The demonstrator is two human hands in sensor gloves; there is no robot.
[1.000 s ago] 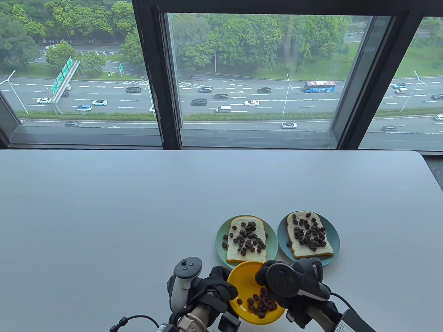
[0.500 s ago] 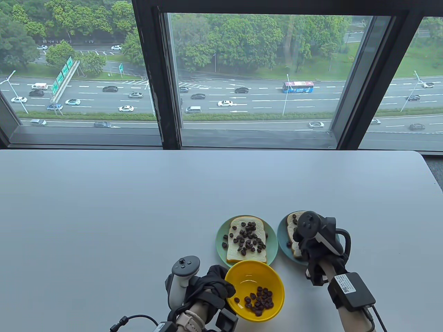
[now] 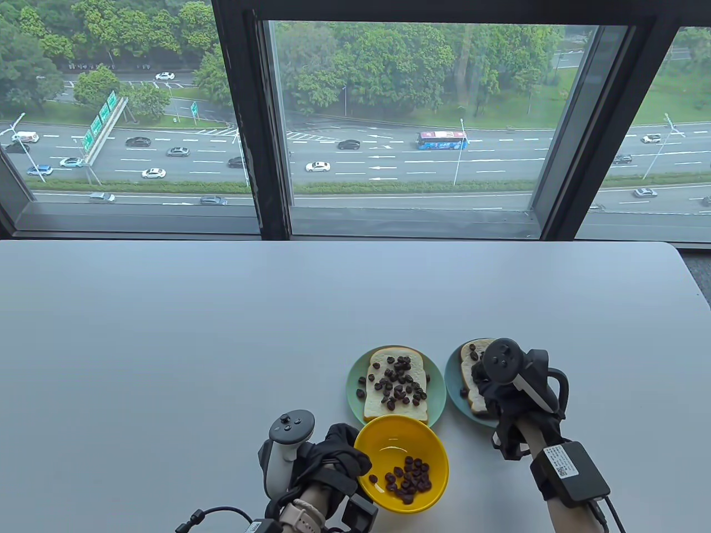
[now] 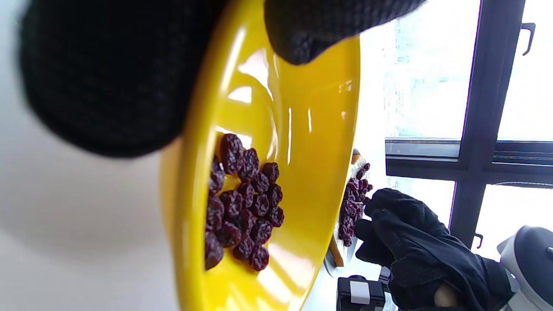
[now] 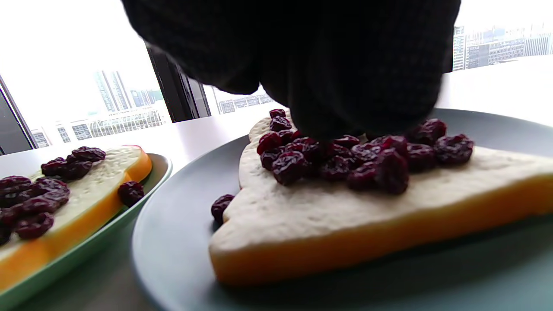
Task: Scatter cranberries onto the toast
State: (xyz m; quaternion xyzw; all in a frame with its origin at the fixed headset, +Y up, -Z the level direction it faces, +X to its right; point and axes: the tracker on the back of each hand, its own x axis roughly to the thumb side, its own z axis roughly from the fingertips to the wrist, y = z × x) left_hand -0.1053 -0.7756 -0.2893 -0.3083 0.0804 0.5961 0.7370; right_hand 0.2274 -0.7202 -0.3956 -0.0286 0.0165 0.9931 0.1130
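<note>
My left hand (image 3: 360, 463) grips the left rim of a yellow bowl (image 3: 389, 441) that holds a small heap of dark cranberries (image 3: 408, 480). In the left wrist view the bowl (image 4: 311, 129) is tilted and the cranberries (image 4: 242, 203) lie low in it. My right hand (image 3: 481, 384) hovers low over the right toast (image 3: 471, 352) on a blue plate (image 3: 452, 401). Its fingers (image 5: 345, 65) are bunched together and touch the cranberry pile (image 5: 345, 162) on that toast (image 5: 345, 216). The left toast (image 3: 397, 388), covered with cranberries, lies on a green plate (image 3: 355, 371).
The two plates stand side by side just behind the bowl, near the table's front right. A stray cranberry (image 5: 222, 205) lies on the blue plate (image 5: 173, 242) beside the toast. The green plate (image 5: 108, 229) nearly touches it. A window runs along the table's far edge.
My right hand left the yellow bowl and moved up and right over the right toast, then held there. My left hand drew the bowl slightly left and toward me.
</note>
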